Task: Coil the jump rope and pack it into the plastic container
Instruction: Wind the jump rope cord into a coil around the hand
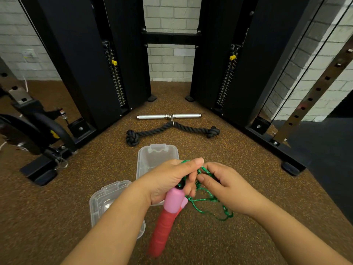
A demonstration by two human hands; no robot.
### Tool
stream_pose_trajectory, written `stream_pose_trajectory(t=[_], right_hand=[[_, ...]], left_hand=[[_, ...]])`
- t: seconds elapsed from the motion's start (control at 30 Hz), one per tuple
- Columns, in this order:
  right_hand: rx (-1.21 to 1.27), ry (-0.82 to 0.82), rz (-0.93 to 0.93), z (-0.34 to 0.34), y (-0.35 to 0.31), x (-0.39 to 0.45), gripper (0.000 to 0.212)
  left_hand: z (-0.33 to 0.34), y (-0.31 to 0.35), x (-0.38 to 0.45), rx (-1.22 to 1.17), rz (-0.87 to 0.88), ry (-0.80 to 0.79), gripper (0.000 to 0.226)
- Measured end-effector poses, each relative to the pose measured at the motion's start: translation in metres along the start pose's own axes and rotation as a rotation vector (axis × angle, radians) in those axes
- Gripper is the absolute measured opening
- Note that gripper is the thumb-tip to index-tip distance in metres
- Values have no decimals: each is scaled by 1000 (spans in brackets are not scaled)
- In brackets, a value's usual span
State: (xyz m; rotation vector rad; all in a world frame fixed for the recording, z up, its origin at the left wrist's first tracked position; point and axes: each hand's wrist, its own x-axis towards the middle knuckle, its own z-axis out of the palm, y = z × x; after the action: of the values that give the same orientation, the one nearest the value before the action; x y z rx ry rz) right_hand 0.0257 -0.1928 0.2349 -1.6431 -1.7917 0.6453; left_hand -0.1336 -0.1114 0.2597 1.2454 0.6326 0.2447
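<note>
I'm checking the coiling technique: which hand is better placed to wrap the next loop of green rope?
Probably the right hand: it pinches only loose green rope, while the left hand grips the pink-and-red handles and the gathered loops, serving as anchor.

Clear glossy plastic container point(152, 159), speckled floor point(95, 169)

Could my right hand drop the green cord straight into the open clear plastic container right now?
Probably yes: the clear plastic container sits open just beyond the right hand, though the left hand overhangs its near half.
</note>
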Motion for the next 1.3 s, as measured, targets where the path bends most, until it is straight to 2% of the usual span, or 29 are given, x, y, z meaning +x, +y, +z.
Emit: stream_pose_trajectory(t=[0.13,0.27,0.33,0.47,0.57,0.67,0.77,0.87,1.07,1.17,1.3], right_hand=[[-166,74,-52,3,-2,0,37],[-129,148,-29,4,-1,1,25],[35,149,37,4,1,2,29],[552,-5,69,8,-8,2,34],[664,-20,81,5,-11,0,28],[629,47,133,4,-2,-1,23],[601,94,199,12,9,-2,30],[379,70,243,21,15,-4,27],[-31,-79,33,26,-7,-9,29],[-136,-113,-73,24,-13,-10,35],[-135,-116,-116,6,-25,-8,32]], left_hand=[[5,4,-1,-13,39,72,45],[8,6,-2,-86,52,31,44],[6,5,-2,-189,31,-55,42],[2,1,-5,-238,26,-161,36],[3,2,-6,-267,81,-166,29],[-1,7,-6,-388,151,-103,27],[-9,11,-6,-488,225,-14,29],[-12,12,-6,-461,232,65,33],[-7,10,-4,-409,225,146,39],[-8,6,-1,-279,237,203,42],[-6,1,-3,137,173,214,44]])
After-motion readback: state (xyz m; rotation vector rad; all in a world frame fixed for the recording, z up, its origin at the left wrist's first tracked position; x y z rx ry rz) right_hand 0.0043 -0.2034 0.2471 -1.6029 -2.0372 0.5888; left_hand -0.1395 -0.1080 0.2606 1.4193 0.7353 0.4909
